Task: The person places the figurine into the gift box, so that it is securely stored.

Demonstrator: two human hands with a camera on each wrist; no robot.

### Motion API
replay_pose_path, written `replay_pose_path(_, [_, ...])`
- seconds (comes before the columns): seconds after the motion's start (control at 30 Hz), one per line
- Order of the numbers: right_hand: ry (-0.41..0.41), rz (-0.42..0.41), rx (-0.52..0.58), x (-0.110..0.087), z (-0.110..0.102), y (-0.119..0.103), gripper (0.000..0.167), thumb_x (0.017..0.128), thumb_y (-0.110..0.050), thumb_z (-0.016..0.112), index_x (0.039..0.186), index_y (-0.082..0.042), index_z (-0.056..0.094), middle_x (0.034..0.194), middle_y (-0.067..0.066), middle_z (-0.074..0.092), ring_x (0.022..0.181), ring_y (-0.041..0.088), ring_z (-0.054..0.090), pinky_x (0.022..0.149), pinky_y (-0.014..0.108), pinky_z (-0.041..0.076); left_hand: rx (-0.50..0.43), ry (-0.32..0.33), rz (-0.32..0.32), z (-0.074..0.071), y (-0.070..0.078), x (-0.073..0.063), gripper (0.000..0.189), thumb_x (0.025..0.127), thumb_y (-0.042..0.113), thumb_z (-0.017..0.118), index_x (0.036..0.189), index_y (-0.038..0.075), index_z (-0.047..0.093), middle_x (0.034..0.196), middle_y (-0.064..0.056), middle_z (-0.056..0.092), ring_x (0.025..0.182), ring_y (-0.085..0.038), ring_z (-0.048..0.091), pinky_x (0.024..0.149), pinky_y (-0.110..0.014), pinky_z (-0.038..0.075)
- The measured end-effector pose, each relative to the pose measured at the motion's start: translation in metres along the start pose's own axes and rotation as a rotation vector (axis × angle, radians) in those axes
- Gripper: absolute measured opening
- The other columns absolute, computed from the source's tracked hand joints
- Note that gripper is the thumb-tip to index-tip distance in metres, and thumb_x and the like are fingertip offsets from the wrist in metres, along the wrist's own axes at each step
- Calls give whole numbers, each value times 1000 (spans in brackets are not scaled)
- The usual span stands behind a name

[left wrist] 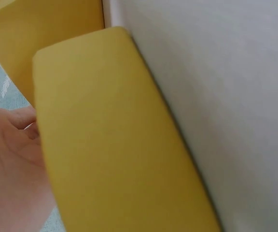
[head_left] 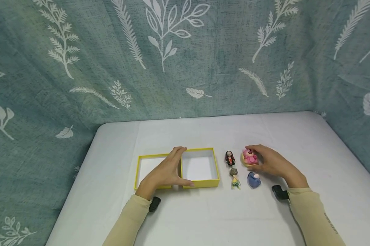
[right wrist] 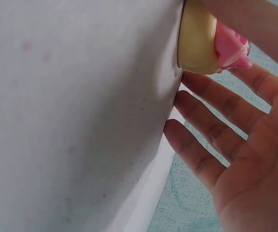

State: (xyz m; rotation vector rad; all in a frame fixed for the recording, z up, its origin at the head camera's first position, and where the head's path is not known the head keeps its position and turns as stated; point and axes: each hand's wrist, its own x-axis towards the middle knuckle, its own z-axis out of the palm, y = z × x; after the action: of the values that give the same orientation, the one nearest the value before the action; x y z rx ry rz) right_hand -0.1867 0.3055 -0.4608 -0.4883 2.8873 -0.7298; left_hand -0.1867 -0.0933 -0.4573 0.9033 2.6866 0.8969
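Observation:
My left hand (head_left: 166, 167) spans the near-left part of a yellow-edged box (head_left: 215, 183) with a white inside. The fingers lie at its back corner and the thumb along its front wall. A second, shallower yellow-edged tray (head_left: 136, 172) sits beside it under the hand; its yellow wall (left wrist: 115, 135) fills much of the left wrist view. My right hand (head_left: 272, 162) holds a pink bear figurine (head_left: 250, 158) with a cream base (right wrist: 197, 38), between thumb and index finger. The other fingers (right wrist: 216, 130) extend down at the white surface.
Left of the bear are a dark-haired doll figurine (head_left: 229, 158) and a green-and-yellow figurine (head_left: 235, 181). A blue figurine (head_left: 254, 180) lies just in front of the bear. All rest on a white-covered table (head_left: 222, 218), with a leaf-patterned green cloth (head_left: 222, 68) behind it.

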Motion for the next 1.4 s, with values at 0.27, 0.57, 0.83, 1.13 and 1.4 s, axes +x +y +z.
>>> replay_pose_path(0.27, [12,29,-16,-1,1,-1,76,75,-29,85,136,1,52,135,26,54,127,46,47,104,62,37,12,0,-6,1,-2,0,125,61,68,82,154,10,21,153,-4,27,135,-26,44,107,-40,43])
replay_pose_path(0.57, [66,-19,-67,1,0,4,72,72,-30,87,133,-5,57,132,18,58,124,41,52,101,60,41,18,5,-1,0,0,1,125,61,68,82,154,10,21,152,-4,28,133,-24,45,105,-39,45])
replay_pose_path(0.83, [106,-37,-71,1,0,8,74,71,-28,88,134,-6,56,137,15,52,124,42,52,97,62,43,14,15,4,-2,1,0,124,60,67,82,153,9,24,151,-4,29,134,-25,45,105,-40,45])
replay_pose_path(1.13, [135,-34,-72,1,-3,7,76,70,-30,88,134,-6,55,138,14,50,118,39,57,93,62,45,4,11,-6,-1,1,1,125,60,69,81,154,11,23,152,-2,29,130,-23,48,103,-39,46])
replay_pose_path(1.4, [134,-50,-60,1,-5,3,77,70,-35,88,134,-6,56,137,13,51,113,37,59,90,61,47,14,6,-11,-1,0,1,125,60,70,81,154,11,23,151,-2,30,130,-23,48,102,-38,47])
